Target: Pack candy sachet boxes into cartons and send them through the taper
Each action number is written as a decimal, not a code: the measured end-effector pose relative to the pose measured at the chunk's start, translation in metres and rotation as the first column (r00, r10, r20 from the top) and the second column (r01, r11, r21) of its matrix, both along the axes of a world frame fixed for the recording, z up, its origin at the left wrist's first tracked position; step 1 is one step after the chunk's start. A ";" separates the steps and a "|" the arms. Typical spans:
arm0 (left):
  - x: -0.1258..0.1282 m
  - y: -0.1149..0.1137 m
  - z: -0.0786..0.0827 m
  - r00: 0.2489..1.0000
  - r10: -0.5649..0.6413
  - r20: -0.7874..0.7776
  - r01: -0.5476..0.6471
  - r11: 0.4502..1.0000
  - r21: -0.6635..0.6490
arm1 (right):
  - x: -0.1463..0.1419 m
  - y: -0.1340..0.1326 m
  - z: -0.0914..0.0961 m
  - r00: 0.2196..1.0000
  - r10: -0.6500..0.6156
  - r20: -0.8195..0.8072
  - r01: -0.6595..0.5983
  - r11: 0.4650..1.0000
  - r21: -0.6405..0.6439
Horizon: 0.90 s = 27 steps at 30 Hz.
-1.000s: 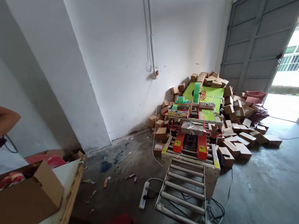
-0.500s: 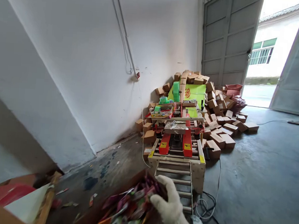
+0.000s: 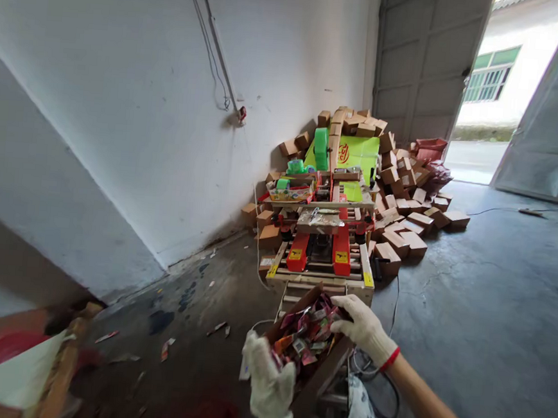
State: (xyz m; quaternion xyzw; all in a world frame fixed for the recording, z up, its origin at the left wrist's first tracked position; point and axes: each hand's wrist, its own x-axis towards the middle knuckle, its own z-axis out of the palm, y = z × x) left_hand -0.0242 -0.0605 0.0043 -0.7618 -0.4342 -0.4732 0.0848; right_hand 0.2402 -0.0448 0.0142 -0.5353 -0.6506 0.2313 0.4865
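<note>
An open cardboard box (image 3: 324, 375) full of small colourful packets (image 3: 303, 340) is in front of me, over the near end of the roller conveyor (image 3: 296, 292). My left hand (image 3: 268, 383), in a white knit glove, grips the near left side of the box, with its thumb apart from the fingers. At the far right rim, my right hand (image 3: 364, 325) wears a white glove with a red cuff. Its fingers curl over the edge, close to the packets. The box hides the undersides of both grips.
Ahead stands a carton-sealing machine (image 3: 321, 257) with red guides and a flat parcel (image 3: 320, 221) on it. Green tape rolls (image 3: 321, 149) sit above. Many cartons (image 3: 395, 244) lie piled behind and to the right. Cables (image 3: 392, 398) and litter (image 3: 165, 349) lie on the floor.
The box has moved forward and to the right, onto the conveyor end. My left hand has come into view at its near left side. My right hand has moved up and right with the box.
</note>
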 end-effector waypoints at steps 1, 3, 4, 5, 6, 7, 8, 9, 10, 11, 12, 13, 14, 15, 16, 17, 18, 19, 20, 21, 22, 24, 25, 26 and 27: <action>-0.001 -0.001 -0.001 0.994 -0.051 -0.101 0.053 0.998 0.025 | 0.001 -0.002 0.009 0.993 0.077 0.091 -0.073 0.996 -0.045; 0.004 -0.001 0.004 0.909 -0.228 -0.350 0.216 0.974 -0.074 | 0.001 -0.004 0.025 0.931 0.246 0.268 -0.217 0.967 -0.134; 0.010 0.000 0.007 0.862 -0.308 -0.403 0.224 0.944 -0.243 | 0.000 -0.004 0.032 0.883 0.317 0.345 -0.275 0.947 -0.167; 0.016 0.001 0.011 0.847 -0.340 -0.409 0.168 0.901 -0.401 | -0.001 -0.003 0.037 0.831 0.375 0.412 -0.321 0.927 -0.195; 0.023 0.003 0.014 0.849 -0.341 -0.404 0.098 0.853 -0.513 | -0.003 -0.002 0.041 0.780 0.416 0.468 -0.354 0.909 -0.220; 0.029 0.005 0.016 0.860 -0.327 -0.392 0.040 0.809 -0.587 | -0.006 -0.001 0.044 0.738 0.435 0.516 -0.362 0.900 -0.243; 0.033 0.007 0.018 0.878 -0.305 -0.370 0.002 0.775 -0.633 | -0.009 0.000 0.047 0.707 0.434 0.558 -0.344 0.901 -0.264; 0.034 0.009 0.019 0.897 -0.290 -0.333 -0.002 0.752 -0.659 | -0.014 0.002 0.048 0.684 0.419 0.597 -0.311 0.908 -0.281; 0.034 0.010 0.020 0.920 -0.286 -0.269 0.028 0.731 -0.682 | -0.019 0.003 0.048 0.666 0.395 0.633 -0.265 0.918 -0.295; 0.032 0.011 0.020 0.945 -0.282 -0.167 0.087 0.707 -0.702 | -0.026 0.006 0.048 0.654 0.360 0.666 -0.206 0.931 -0.301; 0.028 0.012 0.019 0.960 -0.277 -0.029 0.173 0.675 -0.718 | -0.033 0.009 0.047 0.651 0.314 0.691 -0.139 0.945 -0.298; 0.023 0.012 0.018 0.957 -0.258 0.129 0.270 0.642 -0.718 | -0.040 0.013 0.046 0.656 0.262 0.708 -0.071 0.955 -0.289; 0.017 0.010 0.017 0.932 -0.230 0.280 0.362 0.615 -0.701 | -0.048 0.018 0.044 0.665 0.211 0.717 -0.005 0.961 -0.278; 0.011 0.008 0.016 0.896 -0.198 0.397 0.431 0.598 -0.675 | -0.056 0.024 0.041 0.674 0.162 0.720 0.058 0.961 -0.271; 0.005 0.005 0.017 0.868 -0.173 0.466 0.468 0.601 -0.648 | -0.064 0.029 0.037 0.682 0.124 0.721 0.112 0.956 -0.271; -0.001 0.001 0.019 0.859 -0.160 0.486 0.468 0.629 -0.621 | -0.071 0.035 0.033 0.686 0.106 0.720 0.146 0.949 -0.280; -0.008 -0.003 0.022 0.872 -0.156 0.465 0.435 0.682 -0.588 | -0.077 0.040 0.028 0.689 0.104 0.717 0.164 0.941 -0.295; -0.015 -0.005 0.027 0.895 -0.150 0.420 0.379 0.753 -0.537 | -0.083 0.044 0.023 0.691 0.107 0.715 0.176 0.934 -0.310; -0.021 -0.004 0.033 0.920 -0.139 0.367 0.312 0.825 -0.470 | -0.087 0.046 0.018 0.693 0.106 0.713 0.187 0.929 -0.320; -0.027 0.000 0.038 0.940 -0.116 0.322 0.245 0.884 -0.397 | -0.090 0.048 0.015 0.694 0.101 0.712 0.196 0.926 -0.322; -0.033 0.008 0.043 0.950 -0.084 0.301 0.190 0.919 -0.346 | -0.092 0.048 0.012 0.696 0.091 0.713 0.204 0.926 -0.317; -0.039 0.032 0.048 0.949 -0.042 0.312 0.173 0.898 -0.406 | -0.093 0.046 0.009 0.697 0.064 0.714 0.216 0.931 -0.295; -0.040 0.045 0.048 0.946 -0.054 0.320 0.218 0.836 -0.503 | -0.093 0.045 0.009 0.698 0.052 0.714 0.220 0.934 -0.283; -0.040 0.058 0.046 0.942 -0.093 0.323 0.280 0.746 -0.604 | -0.092 0.043 0.010 0.700 0.040 0.713 0.222 0.936 -0.271; -0.037 0.068 0.044 0.935 -0.155 0.320 0.341 0.643 -0.685 | -0.090 0.042 0.011 0.703 0.029 0.711 0.224 0.939 -0.260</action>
